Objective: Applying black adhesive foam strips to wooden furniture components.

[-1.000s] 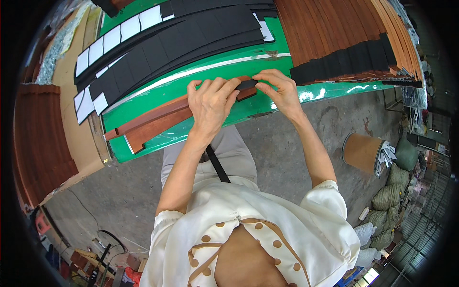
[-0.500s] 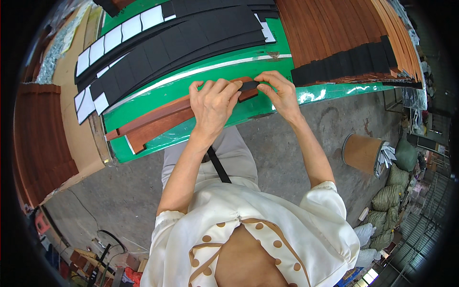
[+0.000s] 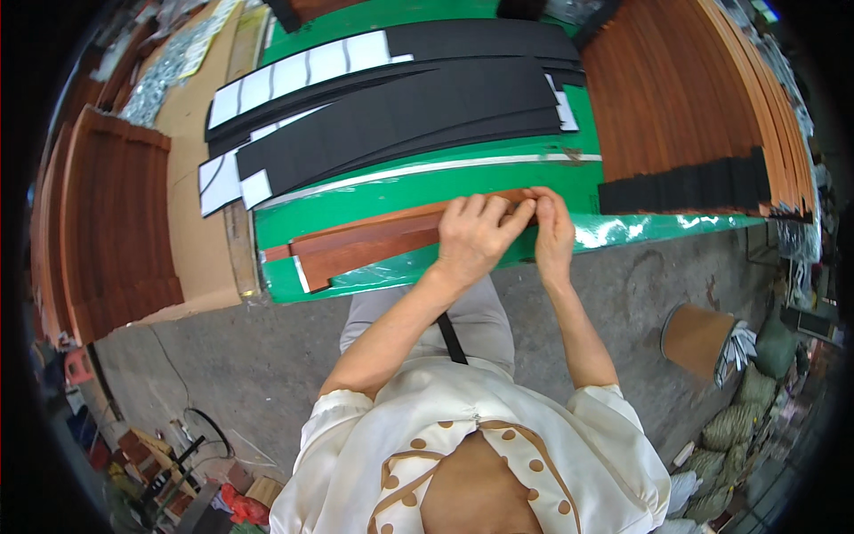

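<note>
A long brown wooden strip (image 3: 374,245) lies on the near part of the green table (image 3: 418,191), on top of one or two more like it. My left hand (image 3: 476,236) lies over the strip's right end with the fingers curled onto it. My right hand (image 3: 553,233) is right beside it, and its fingertips pinch the same end where they meet the left fingers. What is under the fingertips is hidden.
Long black sheets (image 3: 400,116) with white backing pieces cover the far side of the table. A row of brown strips with black ends (image 3: 685,182) lies at the right. Brown panels (image 3: 116,222) and cardboard (image 3: 191,169) are at the left. A brown drum (image 3: 694,338) and sacks (image 3: 738,418) stand on the concrete floor.
My hands have closed together at the strip's end. The small black piece that showed between them earlier is now covered by my fingers.
</note>
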`<state>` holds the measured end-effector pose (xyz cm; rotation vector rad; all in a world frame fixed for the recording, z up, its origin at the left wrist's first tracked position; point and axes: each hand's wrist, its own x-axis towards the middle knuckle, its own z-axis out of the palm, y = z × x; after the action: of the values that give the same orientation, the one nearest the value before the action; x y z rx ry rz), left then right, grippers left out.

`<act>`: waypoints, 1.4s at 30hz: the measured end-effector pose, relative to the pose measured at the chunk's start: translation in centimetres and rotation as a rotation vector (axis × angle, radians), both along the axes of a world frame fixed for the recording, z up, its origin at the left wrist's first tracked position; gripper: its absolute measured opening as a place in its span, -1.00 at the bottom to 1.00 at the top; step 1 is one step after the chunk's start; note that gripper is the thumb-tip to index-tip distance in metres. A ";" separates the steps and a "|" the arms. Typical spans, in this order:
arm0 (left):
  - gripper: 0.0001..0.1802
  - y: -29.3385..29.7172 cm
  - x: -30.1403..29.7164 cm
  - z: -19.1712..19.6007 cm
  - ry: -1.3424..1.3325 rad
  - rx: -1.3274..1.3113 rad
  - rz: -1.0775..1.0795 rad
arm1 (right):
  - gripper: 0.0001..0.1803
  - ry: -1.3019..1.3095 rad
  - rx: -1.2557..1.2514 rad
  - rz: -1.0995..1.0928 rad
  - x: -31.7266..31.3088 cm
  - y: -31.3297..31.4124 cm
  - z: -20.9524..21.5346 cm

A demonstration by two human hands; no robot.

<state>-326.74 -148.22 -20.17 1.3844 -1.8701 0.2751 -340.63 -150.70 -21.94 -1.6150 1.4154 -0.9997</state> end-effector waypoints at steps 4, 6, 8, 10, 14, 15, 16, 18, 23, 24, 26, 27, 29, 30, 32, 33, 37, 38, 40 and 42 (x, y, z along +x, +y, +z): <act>-0.68 -0.2 -0.1 0.0 0.054 -0.008 -0.034 | -0.69 -0.051 -0.117 -0.155 0.6 0.1 0.7; -0.65 0.1 0.4 0.0 0.055 0.021 -0.042 | -0.68 0.078 -0.079 -0.161 0.8 -0.2 1.5; -0.52 0.7 0.9 0.3 -0.005 0.201 -0.089 | -0.68 0.084 0.002 -0.086 -0.4 -1.2 1.4; -0.44 1.5 3.0 2.3 0.020 0.218 -0.141 | -0.71 0.202 -0.042 -0.039 -1.1 -2.6 2.8; -0.31 -0.7 10.3 6.9 -0.144 0.276 -0.065 | -0.79 0.451 -0.420 0.223 1.8 -6.8 7.7; -0.40 -1.9 12.5 7.6 -0.196 0.330 -0.024 | -0.80 0.460 -0.518 0.318 3.5 -8.5 7.8; -0.50 -3.6 14.4 7.1 -0.259 0.387 0.023 | -0.81 0.469 -0.614 0.413 5.3 -10.5 7.4; -0.54 -6.3 18.1 5.6 -0.330 0.513 0.093 | -0.83 0.473 -0.662 0.517 9.8 -13.8 7.0; -0.55 -11.9 21.6 1.6 -0.306 0.607 0.154 | -0.88 0.647 -0.725 0.606 16.8 -20.7 4.3; -0.54 -12.5 21.4 1.1 -0.309 0.540 0.145 | -0.88 0.651 -0.726 0.604 17.3 -21.7 3.8; -0.54 -13.5 21.6 0.4 -0.310 0.479 0.141 | -0.93 0.825 -0.811 0.674 18.4 -23.1 3.0; -0.54 -14.0 21.7 0.2 -0.275 0.523 0.106 | -0.93 0.825 -0.808 0.677 18.6 -23.7 2.6; -0.53 -14.2 21.9 0.0 -0.234 0.583 0.077 | -0.97 0.957 -0.922 0.760 19.1 -24.1 2.3; -0.53 -14.4 22.2 0.0 -0.242 0.584 0.074 | -0.97 0.953 -0.916 0.769 19.3 -24.4 2.2; -0.53 -14.5 22.3 0.5 -0.258 0.584 0.063 | -0.96 0.995 -1.001 0.802 19.4 -24.7 2.1; -0.53 -14.4 22.3 0.3 -0.256 0.592 0.065 | -0.97 0.957 -1.023 0.806 19.3 -24.8 1.7; -0.54 -14.4 22.1 0.3 -0.284 0.547 0.066 | -0.94 0.857 -0.980 0.748 18.9 -26.3 1.3; -0.54 -14.4 21.9 0.1 -0.298 0.513 0.074 | -0.90 0.682 -0.862 0.634 18.8 -26.7 1.5; -0.56 -14.6 22.0 -0.1 -0.290 0.503 0.071 | -0.85 0.509 -0.747 0.515 18.6 -26.6 2.3; -0.57 -14.4 22.9 0.2 -0.121 0.537 -0.017 | -0.79 0.188 -0.144 0.345 18.7 -24.2 4.6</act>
<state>-303.81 -162.59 -20.01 1.7290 -2.1515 -0.1734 -321.97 -174.90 -17.29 -2.0212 1.1475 -0.7777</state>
